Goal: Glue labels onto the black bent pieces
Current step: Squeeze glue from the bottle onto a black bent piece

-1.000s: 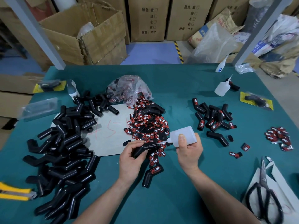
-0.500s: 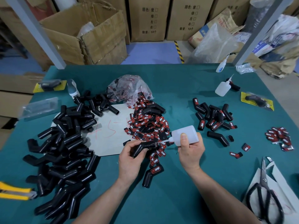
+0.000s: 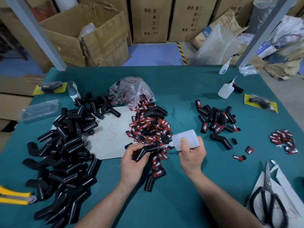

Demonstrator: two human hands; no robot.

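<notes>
My left hand (image 3: 133, 163) grips a black bent piece (image 3: 144, 151) above the green table (image 3: 181, 203). My right hand (image 3: 191, 155) holds a white glue bottle (image 3: 185, 139) tipped left, its thin nozzle touching the upper end of that piece. Just behind lies a heap of red-and-black labels (image 3: 149, 127). One labelled bent piece (image 3: 153, 179) lies on the table between my forearms. A large pile of bare black bent pieces (image 3: 62, 150) fills the left side. A smaller group of labelled pieces (image 3: 215, 120) sits to the right.
Scissors (image 3: 268, 196) lie on white paper at the lower right, a yellow utility knife (image 3: 14, 195) at the left edge. Two more glue bottles (image 3: 225, 90) stand at the back right. A few loose labels (image 3: 283, 140) sit far right. Cardboard boxes (image 3: 85, 37) stand behind the table.
The glue bottle's nozzle has stayed on the held piece, and both hands have shifted only slightly.
</notes>
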